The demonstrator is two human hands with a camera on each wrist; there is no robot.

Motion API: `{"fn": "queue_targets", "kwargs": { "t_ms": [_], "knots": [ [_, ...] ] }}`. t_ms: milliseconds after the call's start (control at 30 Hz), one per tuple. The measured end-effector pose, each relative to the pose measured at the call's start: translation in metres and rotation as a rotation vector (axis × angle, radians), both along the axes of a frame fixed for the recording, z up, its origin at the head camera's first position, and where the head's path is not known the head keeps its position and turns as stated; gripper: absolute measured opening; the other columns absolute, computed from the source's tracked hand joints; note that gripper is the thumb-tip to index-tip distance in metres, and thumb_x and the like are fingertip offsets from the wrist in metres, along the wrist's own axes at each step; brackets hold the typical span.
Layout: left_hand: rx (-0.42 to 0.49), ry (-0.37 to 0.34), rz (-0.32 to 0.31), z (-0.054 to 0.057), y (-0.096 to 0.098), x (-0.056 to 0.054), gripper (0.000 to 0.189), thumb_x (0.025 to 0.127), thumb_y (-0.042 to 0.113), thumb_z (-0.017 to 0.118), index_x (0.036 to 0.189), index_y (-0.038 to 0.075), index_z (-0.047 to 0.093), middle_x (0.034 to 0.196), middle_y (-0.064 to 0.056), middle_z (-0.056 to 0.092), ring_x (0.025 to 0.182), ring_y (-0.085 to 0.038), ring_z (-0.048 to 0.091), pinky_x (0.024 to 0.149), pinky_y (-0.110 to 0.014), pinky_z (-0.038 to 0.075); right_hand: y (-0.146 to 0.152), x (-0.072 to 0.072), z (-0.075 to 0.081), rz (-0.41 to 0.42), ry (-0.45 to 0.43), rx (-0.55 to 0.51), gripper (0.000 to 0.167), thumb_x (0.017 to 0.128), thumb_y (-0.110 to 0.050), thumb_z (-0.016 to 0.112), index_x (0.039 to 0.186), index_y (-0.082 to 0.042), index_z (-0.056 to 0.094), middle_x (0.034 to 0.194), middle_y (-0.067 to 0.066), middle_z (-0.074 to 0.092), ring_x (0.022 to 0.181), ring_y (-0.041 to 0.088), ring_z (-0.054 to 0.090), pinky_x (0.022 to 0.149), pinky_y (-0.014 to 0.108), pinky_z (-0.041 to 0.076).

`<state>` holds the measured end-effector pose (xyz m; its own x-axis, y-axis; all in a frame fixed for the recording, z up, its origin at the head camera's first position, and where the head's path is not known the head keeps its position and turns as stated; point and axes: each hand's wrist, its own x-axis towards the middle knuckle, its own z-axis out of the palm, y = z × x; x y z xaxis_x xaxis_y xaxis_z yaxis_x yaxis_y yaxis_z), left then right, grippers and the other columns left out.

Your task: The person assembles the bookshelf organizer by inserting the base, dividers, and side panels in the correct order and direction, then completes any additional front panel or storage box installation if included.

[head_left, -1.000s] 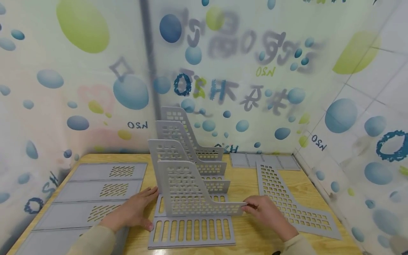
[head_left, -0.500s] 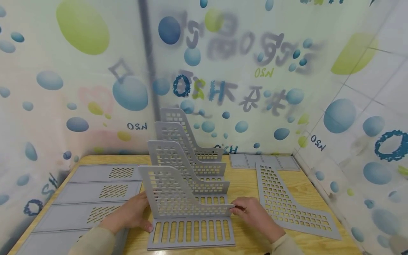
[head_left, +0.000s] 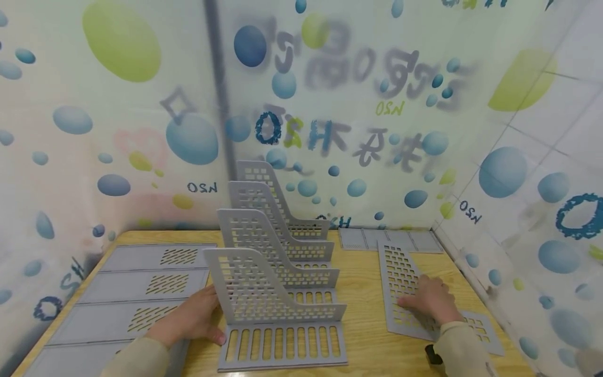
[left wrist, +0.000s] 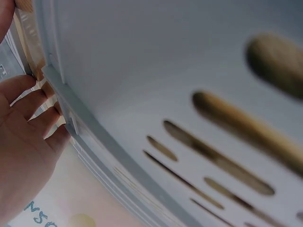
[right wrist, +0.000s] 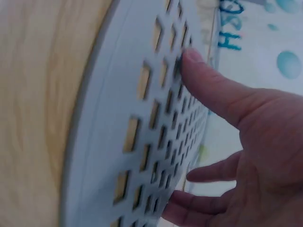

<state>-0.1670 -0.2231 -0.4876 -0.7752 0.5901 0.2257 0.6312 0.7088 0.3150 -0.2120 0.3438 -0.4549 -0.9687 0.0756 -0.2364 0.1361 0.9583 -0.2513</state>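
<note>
Several grey upright file-rack dividers with brick-pattern holes, the front divider (head_left: 213, 264) nearest, stand in a row on a slotted grey base (head_left: 282, 362). My left hand (head_left: 193, 317) is at the base's left side, fingertips reaching behind the front divider's left edge. In the left wrist view its fingers (left wrist: 40, 99) lie relaxed along grey panel edges. A loose divider (head_left: 400, 330) of the same shape lies flat on the table at right. My right hand (head_left: 431, 298) is over it; in the right wrist view the thumb (right wrist: 208, 80) touches its face, the other fingers spread by its far edge.
Left of the rack lies a large grey sheet (head_left: 94, 309) with panels and diagonal slots. A smaller grey sheet (head_left: 355, 238) lies at the back right of the wooden table (head_left: 363, 283). Patterned curtains (head_left: 320, 157) hang close behind and at both sides.
The front divider shifted left and now stands lined up with the others. My right hand let go of its right end and moved right to the loose divider. My left hand stayed about in place.
</note>
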Motion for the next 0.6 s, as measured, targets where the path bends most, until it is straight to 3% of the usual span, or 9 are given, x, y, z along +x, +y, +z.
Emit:
{"fn": "queue_targets", "kwargs": {
  "t_ms": [167, 267, 333, 533, 600],
  "knots": [
    [-0.004, -0.022, -0.009, 0.001, 0.001, 0.002, 0.12, 0.054, 0.07, 0.083, 0.15, 0.004, 0.053, 0.154, -0.028, 0.047, 0.137, -0.052, 0.046, 0.107, -0.063, 0.042, 0.012, -0.007, 0.0, -0.053, -0.04, -0.008, 0.116, 0.071, -0.068, 0.086, 0.127, 0.024, 0.042, 0.112, 0.047, 0.047, 0.106, 0.062, 0.048, 0.089, 0.074, 0.043],
    [-0.018, -0.019, 0.0, 0.002, 0.002, 0.002, 0.121, 0.052, 0.07, 0.083, 0.148, 0.002, 0.054, 0.153, -0.028, 0.048, 0.137, -0.051, 0.047, 0.106, -0.063, 0.043, 0.014, -0.01, 0.003, -0.087, -0.07, -0.058, 0.114, 0.069, -0.065, 0.088, 0.125, 0.022, 0.04, 0.105, 0.039, 0.053, 0.099, 0.053, 0.052, 0.089, 0.071, 0.044],
    [-0.023, -0.02, -0.003, 0.003, 0.003, 0.003, 0.12, 0.052, 0.069, 0.084, 0.147, 0.002, 0.055, 0.153, -0.028, 0.048, 0.136, -0.051, 0.047, 0.106, -0.063, 0.043, 0.014, -0.01, 0.004, -0.105, -0.088, -0.121, 0.104, 0.072, -0.059, 0.089, 0.121, 0.018, 0.039, 0.1, 0.032, 0.055, 0.093, 0.045, 0.055, 0.087, 0.064, 0.047],
    [-0.025, -0.07, -0.009, 0.014, 0.006, 0.003, 0.12, 0.053, 0.067, 0.087, 0.146, -0.001, 0.055, 0.154, -0.03, 0.045, 0.138, -0.052, 0.045, 0.109, -0.066, 0.039, 0.008, -0.007, 0.003, -0.12, -0.099, -0.321, 0.052, 0.085, -0.036, 0.086, 0.099, 0.006, 0.057, 0.088, 0.015, 0.061, 0.079, 0.025, 0.059, 0.071, 0.038, 0.052],
    [-0.03, -0.089, -0.001, 0.017, 0.007, 0.004, 0.122, 0.052, 0.067, 0.087, 0.147, -0.001, 0.054, 0.155, -0.03, 0.043, 0.139, -0.052, 0.044, 0.11, -0.066, 0.038, 0.004, -0.003, 0.004, -0.116, -0.076, -0.365, 0.046, 0.088, -0.034, 0.084, 0.101, 0.004, 0.062, 0.089, 0.012, 0.064, 0.079, 0.022, 0.06, 0.07, 0.035, 0.051]
  ]
}}
